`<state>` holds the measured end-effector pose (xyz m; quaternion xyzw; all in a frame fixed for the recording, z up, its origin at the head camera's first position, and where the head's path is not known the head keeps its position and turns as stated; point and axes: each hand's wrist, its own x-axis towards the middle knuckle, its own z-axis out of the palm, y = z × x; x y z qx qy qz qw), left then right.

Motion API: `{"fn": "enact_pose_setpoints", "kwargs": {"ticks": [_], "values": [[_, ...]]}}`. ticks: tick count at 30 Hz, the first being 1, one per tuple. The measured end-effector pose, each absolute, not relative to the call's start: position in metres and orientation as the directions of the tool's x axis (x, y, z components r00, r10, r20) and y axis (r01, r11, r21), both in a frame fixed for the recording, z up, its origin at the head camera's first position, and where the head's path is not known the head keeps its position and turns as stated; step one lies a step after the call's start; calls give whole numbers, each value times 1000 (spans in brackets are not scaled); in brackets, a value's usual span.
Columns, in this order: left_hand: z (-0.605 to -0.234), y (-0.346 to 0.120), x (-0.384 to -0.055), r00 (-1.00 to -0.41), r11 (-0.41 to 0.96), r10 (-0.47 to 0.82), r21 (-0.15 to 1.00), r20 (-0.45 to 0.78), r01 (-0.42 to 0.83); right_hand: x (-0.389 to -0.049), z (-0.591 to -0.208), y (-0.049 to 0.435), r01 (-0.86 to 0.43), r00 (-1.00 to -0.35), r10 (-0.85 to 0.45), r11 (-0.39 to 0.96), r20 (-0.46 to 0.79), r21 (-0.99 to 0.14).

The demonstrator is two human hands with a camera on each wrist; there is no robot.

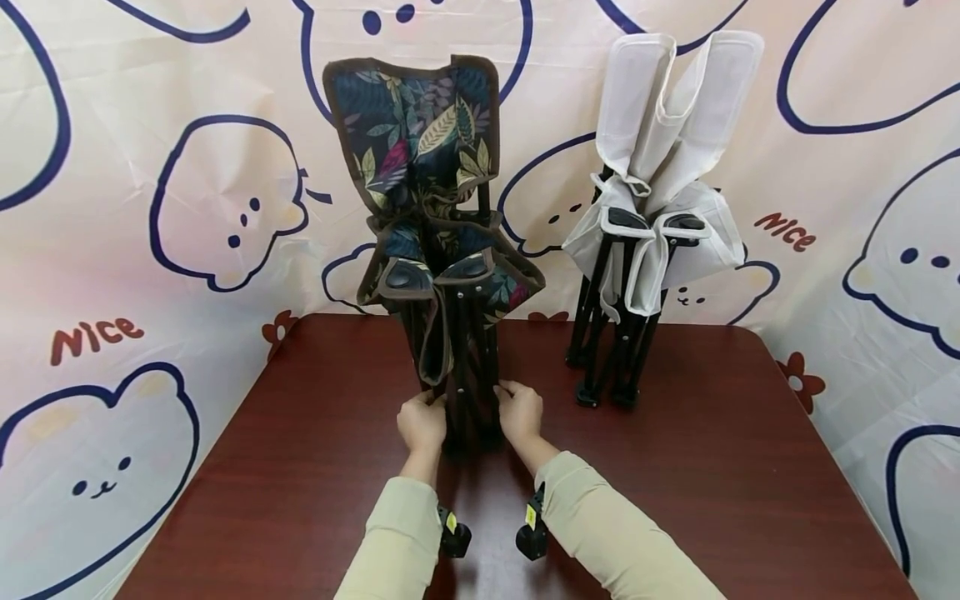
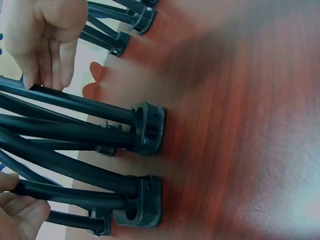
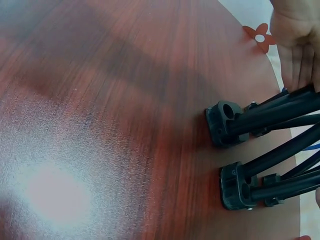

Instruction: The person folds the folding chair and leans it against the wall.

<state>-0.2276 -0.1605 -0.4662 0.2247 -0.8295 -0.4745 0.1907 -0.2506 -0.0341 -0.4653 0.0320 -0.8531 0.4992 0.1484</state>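
A folded camping chair (image 1: pixel 427 150) with dark leaf-print fabric and brown edging stands upright in the head view. My left hand (image 1: pixel 422 422) grips one of its black legs low on the left side. On the opposite side, my right hand (image 1: pixel 520 411) holds another leg with curled fingers. In the left wrist view the left fingers (image 2: pixel 30 215) wrap a tube, and the right hand (image 2: pixel 47 45) grips a farther one. Black plastic feet (image 3: pixel 235 185) at the leg ends are right at the tabletop in the right wrist view. Folded fabric hides the upper legs.
A second folded chair (image 1: pixel 667 167), with white fabric and black legs, stands at the back right of the reddish-brown table (image 1: pixel 712 467). Behind the table hangs a cartoon-print cloth (image 1: pixel 225 208). Bare tabletop lies on both sides of my arms.
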Motion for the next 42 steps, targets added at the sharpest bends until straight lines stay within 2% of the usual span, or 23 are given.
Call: {"fn": "enact_pose_setpoints", "kwargs": {"ticks": [7, 14, 18, 21, 28, 42], "values": [[-458, -160, -234, -894, 402, -448, 899, 27, -174, -259, -460, -33, -124, -991, -25, 475, 128, -871], [-462, -163, -238, -939, 167, -331, 974, -92, -154, -269, -457, -28, -30, -996, -86, 438, -8, -898], [-465, -164, -240, -949, 30, -274, 985, -157, -171, -275, -456, -26, -24, -992, -124, 442, -35, -897], [-462, -163, -244, -947, -18, -258, 981, -191, -193, -283, -454, -24, -22, -990, -137, 447, -44, -894], [-458, -161, -255, -945, -51, -257, 980, -200, -194, -293, -452, -22, 39, -980, -160, 420, -116, -907], [-455, -163, -269, -957, -37, -207, 979, -203, -199, -302, -455, -28, -2, -983, -170, 402, -72, -915]]}}
